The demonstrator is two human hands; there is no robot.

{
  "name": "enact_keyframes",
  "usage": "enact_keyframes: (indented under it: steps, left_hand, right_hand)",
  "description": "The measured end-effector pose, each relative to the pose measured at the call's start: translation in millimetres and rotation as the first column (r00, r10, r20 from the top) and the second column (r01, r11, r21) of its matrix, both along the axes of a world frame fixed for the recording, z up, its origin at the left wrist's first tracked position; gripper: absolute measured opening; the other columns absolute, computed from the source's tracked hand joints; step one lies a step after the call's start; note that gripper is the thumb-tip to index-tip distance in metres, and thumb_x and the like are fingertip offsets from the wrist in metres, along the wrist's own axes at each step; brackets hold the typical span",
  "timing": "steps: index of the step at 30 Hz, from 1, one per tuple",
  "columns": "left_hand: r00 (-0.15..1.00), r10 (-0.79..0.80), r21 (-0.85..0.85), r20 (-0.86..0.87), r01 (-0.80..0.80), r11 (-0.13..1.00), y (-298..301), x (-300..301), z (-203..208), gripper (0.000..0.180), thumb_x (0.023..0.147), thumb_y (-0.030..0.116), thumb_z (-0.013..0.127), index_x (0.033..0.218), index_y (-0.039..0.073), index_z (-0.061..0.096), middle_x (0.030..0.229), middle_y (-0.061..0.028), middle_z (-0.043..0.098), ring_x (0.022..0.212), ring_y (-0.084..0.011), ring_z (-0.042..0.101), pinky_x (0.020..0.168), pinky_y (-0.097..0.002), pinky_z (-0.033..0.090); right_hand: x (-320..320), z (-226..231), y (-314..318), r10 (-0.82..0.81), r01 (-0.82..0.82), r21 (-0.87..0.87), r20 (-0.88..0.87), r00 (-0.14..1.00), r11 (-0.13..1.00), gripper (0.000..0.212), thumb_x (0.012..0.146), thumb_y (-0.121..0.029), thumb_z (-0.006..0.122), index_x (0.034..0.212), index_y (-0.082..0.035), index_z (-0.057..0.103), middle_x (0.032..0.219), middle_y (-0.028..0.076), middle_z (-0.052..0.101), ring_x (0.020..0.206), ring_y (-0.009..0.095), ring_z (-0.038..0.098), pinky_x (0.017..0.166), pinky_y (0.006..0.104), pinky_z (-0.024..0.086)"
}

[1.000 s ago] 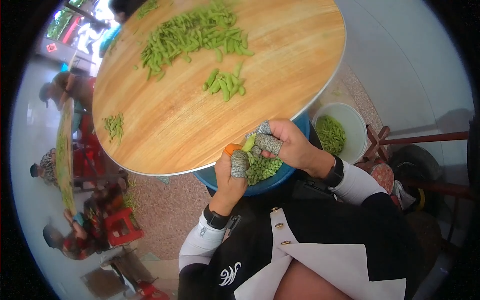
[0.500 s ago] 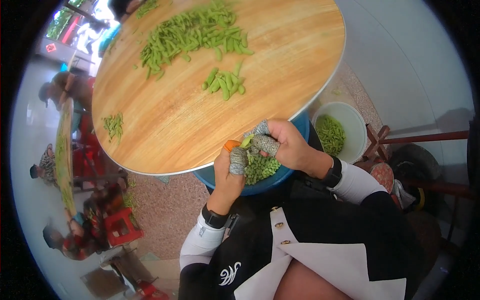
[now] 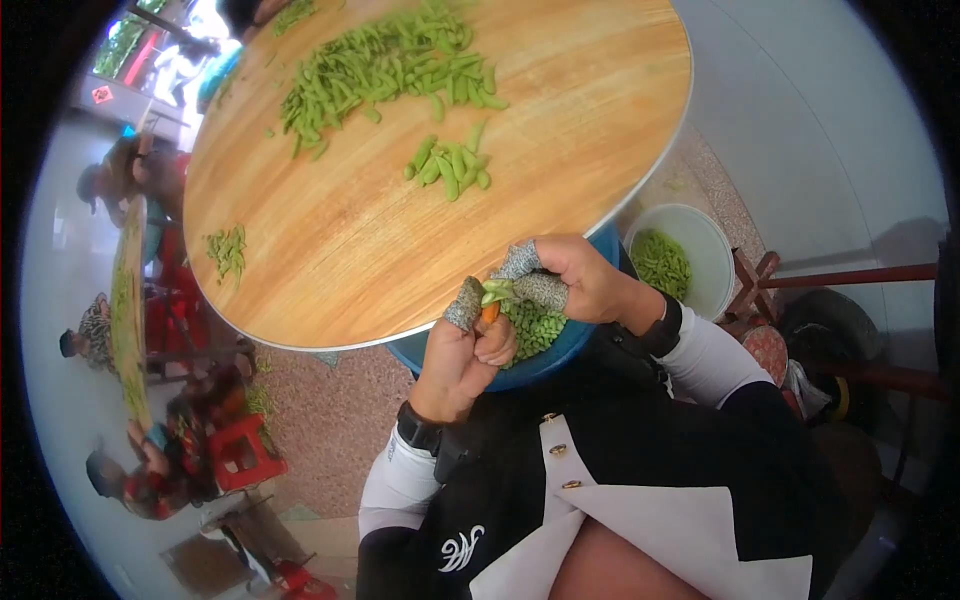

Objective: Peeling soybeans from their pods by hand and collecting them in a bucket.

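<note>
A green edamame pod (image 3: pixel 497 291) is pinched between my two hands, over the blue basin's near side. My left hand (image 3: pixel 455 355) has its thumb wrapped in grey cloth and an orange cover on a finger, and it is closed on the pod. From the other side my right hand (image 3: pixel 585 280), also with grey wraps on thumb and finger, grips the same pod. Below them, shelled green beans (image 3: pixel 538 332) fill the blue basin (image 3: pixel 527 375), partly hidden by my hands and the table edge.
A round wooden table (image 3: pixel 340 240) carries a large heap of pods (image 3: pixel 380 75), a small pile (image 3: pixel 450 165) and scraps at left. To the right, a white bucket (image 3: pixel 708 260) holds green pods or husks. Several people sit along another table (image 3: pixel 128 310) at far left, beside a red stool (image 3: pixel 245 455).
My left hand has turned, its thumb now tipped up and its fingers curled under the pod. The orange cover has moved right and down. The pod looks opened.
</note>
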State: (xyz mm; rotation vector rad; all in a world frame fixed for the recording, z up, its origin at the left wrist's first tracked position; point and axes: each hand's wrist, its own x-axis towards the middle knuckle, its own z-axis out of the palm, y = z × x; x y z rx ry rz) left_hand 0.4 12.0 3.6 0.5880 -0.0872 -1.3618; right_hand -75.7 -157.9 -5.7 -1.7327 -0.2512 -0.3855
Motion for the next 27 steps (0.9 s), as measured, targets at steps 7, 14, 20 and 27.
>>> enact_keyframes:
  steps: [7,14,20,27]
  left_hand:
    - [0.717,0.026,0.267,0.697,-0.294,0.918,-4,-4,16,0.017,0.086,0.02,0.053,0.086,0.003,0.051,0.061,0.0019,0.047,0.049,-0.0054,0.038,0.045,-0.0187,0.029]
    - [0.582,-0.091,0.334,0.808,-0.325,0.885,0,3,20,0.012,0.078,-0.001,0.055,0.089,0.0,0.05,0.073,-0.0005,0.054,0.063,-0.0048,0.048,0.053,-0.0182,0.036]
    - [0.455,0.004,0.169,0.891,-0.34,0.925,0,1,6,0.014,0.073,-0.005,0.046,0.086,0.0,0.048,0.072,-0.0025,0.052,0.067,-0.0083,0.046,0.057,-0.0213,0.037]
    - [0.269,-0.14,0.228,0.953,-0.33,0.916,3,6,10,0.026,0.064,-0.007,0.038,0.088,-0.001,0.047,0.071,-0.0066,0.05,0.067,-0.0147,0.045,0.062,-0.0258,0.039]
  right_hand:
    - [-3,17,13,0.067,0.102,0.443,-0.35,0.934,0.891,0.004,0.083,-0.005,0.053,0.083,-0.001,0.055,0.07,-0.003,0.052,0.061,0.004,0.047,0.056,0.0182,0.039]
    - [-5,11,18,-0.147,0.149,-0.004,-0.213,0.966,0.989,0.007,0.071,-0.002,0.052,0.077,0.001,0.052,0.067,0.01,0.053,0.059,0.02,0.05,0.054,0.0303,0.039]
    - [-10,26,26,-0.185,0.16,-0.511,0.002,0.983,0.845,0.028,0.059,-0.005,0.06,0.086,0.0,0.055,0.074,0.017,0.053,0.064,0.037,0.051,0.056,0.0356,0.042]
    - [-8,20,28,-0.106,0.124,0.081,-0.192,0.976,0.989,0.014,0.066,0.001,0.05,0.08,0.003,0.054,0.064,0.016,0.054,0.059,0.019,0.052,0.054,0.0319,0.04]
